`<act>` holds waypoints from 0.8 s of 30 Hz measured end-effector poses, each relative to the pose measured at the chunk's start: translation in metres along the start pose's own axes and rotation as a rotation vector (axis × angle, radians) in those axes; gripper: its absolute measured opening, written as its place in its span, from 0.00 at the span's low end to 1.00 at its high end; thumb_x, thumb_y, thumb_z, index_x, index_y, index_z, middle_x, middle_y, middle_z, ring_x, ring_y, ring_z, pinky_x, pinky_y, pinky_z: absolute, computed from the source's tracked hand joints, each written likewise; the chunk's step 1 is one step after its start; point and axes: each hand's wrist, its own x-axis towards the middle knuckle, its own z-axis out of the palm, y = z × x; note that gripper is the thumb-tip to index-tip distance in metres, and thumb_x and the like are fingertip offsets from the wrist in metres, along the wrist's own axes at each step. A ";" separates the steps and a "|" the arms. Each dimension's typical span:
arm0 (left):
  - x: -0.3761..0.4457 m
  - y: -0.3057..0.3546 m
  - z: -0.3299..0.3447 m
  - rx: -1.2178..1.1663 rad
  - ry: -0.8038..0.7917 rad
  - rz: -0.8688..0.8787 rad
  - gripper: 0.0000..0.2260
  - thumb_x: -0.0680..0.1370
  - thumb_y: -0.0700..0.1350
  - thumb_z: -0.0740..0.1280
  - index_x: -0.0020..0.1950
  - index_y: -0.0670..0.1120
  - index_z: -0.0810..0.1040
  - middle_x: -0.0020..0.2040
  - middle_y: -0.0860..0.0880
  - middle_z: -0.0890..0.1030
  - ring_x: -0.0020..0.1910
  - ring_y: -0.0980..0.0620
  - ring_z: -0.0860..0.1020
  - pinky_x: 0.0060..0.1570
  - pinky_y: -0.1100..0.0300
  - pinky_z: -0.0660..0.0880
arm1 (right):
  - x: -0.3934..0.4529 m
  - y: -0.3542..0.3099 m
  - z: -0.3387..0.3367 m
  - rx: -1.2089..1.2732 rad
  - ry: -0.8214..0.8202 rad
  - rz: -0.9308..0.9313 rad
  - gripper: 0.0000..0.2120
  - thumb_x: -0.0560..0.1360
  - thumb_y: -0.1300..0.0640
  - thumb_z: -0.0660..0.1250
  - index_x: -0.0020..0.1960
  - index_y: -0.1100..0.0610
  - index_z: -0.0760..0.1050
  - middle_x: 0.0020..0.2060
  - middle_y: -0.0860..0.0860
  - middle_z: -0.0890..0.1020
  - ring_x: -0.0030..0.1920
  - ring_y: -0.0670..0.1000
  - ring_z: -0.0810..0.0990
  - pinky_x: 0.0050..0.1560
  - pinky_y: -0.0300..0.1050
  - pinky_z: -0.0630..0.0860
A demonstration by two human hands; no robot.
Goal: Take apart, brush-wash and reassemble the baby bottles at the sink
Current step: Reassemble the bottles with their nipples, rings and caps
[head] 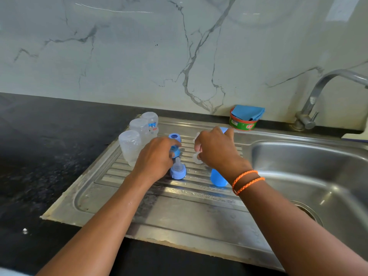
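Observation:
Three clear bottle bodies [130,145] stand upside down in a row on the left of the steel drainboard [179,212]. My left hand [157,158] grips a blue collar ring [175,151]. Behind it lies another blue ring [174,136]; in front stands a blue ring with a clear teat [177,170] fitted in it. My right hand [217,148] pinches a clear teat [197,157] just above the drainboard. A blue cap [218,179] stands under my right wrist, and another blue piece [224,130] shows behind the hand.
The sink basin [310,176] with its drain lies to the right, and the tap [318,92] rises behind it. A green soap tub with a blue cloth [246,118] sits by the marble wall. Black counter [39,156] surrounds the sink.

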 end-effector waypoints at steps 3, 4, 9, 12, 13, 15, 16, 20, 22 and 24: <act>0.003 0.000 -0.004 -0.131 0.151 0.029 0.17 0.82 0.41 0.70 0.70 0.55 0.80 0.65 0.52 0.81 0.60 0.52 0.80 0.54 0.58 0.77 | 0.005 0.001 -0.001 0.124 0.036 0.042 0.03 0.78 0.53 0.73 0.51 0.48 0.82 0.48 0.48 0.84 0.59 0.54 0.78 0.63 0.57 0.64; 0.004 0.000 -0.006 -0.171 0.201 0.044 0.17 0.82 0.42 0.69 0.70 0.55 0.79 0.64 0.54 0.82 0.60 0.54 0.80 0.55 0.57 0.78 | 0.007 0.003 -0.005 0.248 0.060 0.063 0.02 0.77 0.54 0.73 0.49 0.50 0.82 0.46 0.49 0.84 0.56 0.54 0.79 0.59 0.54 0.67; 0.007 0.006 -0.014 -0.478 0.322 0.034 0.14 0.83 0.45 0.68 0.68 0.55 0.81 0.59 0.58 0.83 0.54 0.57 0.81 0.53 0.55 0.82 | -0.006 0.015 -0.024 1.000 0.364 0.124 0.10 0.77 0.57 0.72 0.42 0.62 0.75 0.40 0.60 0.82 0.44 0.57 0.86 0.43 0.58 0.85; 0.005 0.014 -0.020 -0.848 0.283 0.018 0.14 0.84 0.42 0.68 0.68 0.51 0.82 0.60 0.53 0.83 0.61 0.51 0.82 0.55 0.46 0.84 | -0.025 0.022 -0.035 1.311 0.324 0.080 0.13 0.77 0.60 0.77 0.47 0.67 0.75 0.44 0.66 0.82 0.44 0.61 0.88 0.43 0.53 0.87; 0.003 0.017 -0.023 -0.952 0.246 0.007 0.14 0.84 0.41 0.67 0.69 0.50 0.82 0.61 0.50 0.83 0.62 0.48 0.81 0.56 0.45 0.83 | -0.031 0.023 -0.039 1.329 0.303 0.064 0.12 0.76 0.61 0.79 0.49 0.67 0.77 0.44 0.64 0.84 0.44 0.61 0.88 0.45 0.52 0.87; -0.001 0.025 -0.027 -1.099 0.140 -0.004 0.13 0.85 0.41 0.67 0.69 0.48 0.81 0.63 0.47 0.83 0.63 0.46 0.82 0.60 0.45 0.82 | -0.041 0.025 -0.042 1.353 0.281 0.045 0.12 0.74 0.63 0.80 0.52 0.65 0.80 0.45 0.59 0.87 0.45 0.61 0.88 0.50 0.52 0.87; -0.004 0.028 -0.029 -1.153 0.095 -0.002 0.13 0.85 0.41 0.66 0.69 0.47 0.81 0.63 0.46 0.83 0.63 0.45 0.82 0.61 0.45 0.81 | -0.045 0.024 -0.042 1.373 0.273 0.044 0.12 0.73 0.65 0.80 0.53 0.64 0.82 0.47 0.58 0.87 0.46 0.62 0.88 0.52 0.53 0.87; -0.008 0.038 -0.030 -1.218 0.020 0.014 0.14 0.85 0.41 0.65 0.70 0.44 0.79 0.64 0.44 0.83 0.64 0.43 0.82 0.62 0.47 0.79 | -0.058 0.018 -0.038 1.390 0.224 0.017 0.15 0.73 0.69 0.78 0.58 0.60 0.84 0.52 0.54 0.88 0.51 0.60 0.87 0.57 0.54 0.85; -0.009 0.040 -0.029 -1.195 0.004 0.028 0.14 0.85 0.40 0.65 0.71 0.44 0.79 0.64 0.44 0.84 0.65 0.43 0.82 0.64 0.45 0.79 | -0.060 0.015 -0.036 1.275 0.257 0.002 0.14 0.74 0.66 0.79 0.58 0.57 0.85 0.49 0.49 0.88 0.47 0.52 0.87 0.56 0.51 0.85; -0.010 0.040 -0.028 -1.152 -0.007 0.047 0.15 0.85 0.41 0.65 0.71 0.45 0.79 0.63 0.45 0.84 0.64 0.44 0.82 0.65 0.44 0.78 | -0.062 0.011 -0.036 1.178 0.310 -0.015 0.14 0.73 0.62 0.81 0.57 0.56 0.86 0.44 0.48 0.87 0.41 0.48 0.85 0.51 0.48 0.84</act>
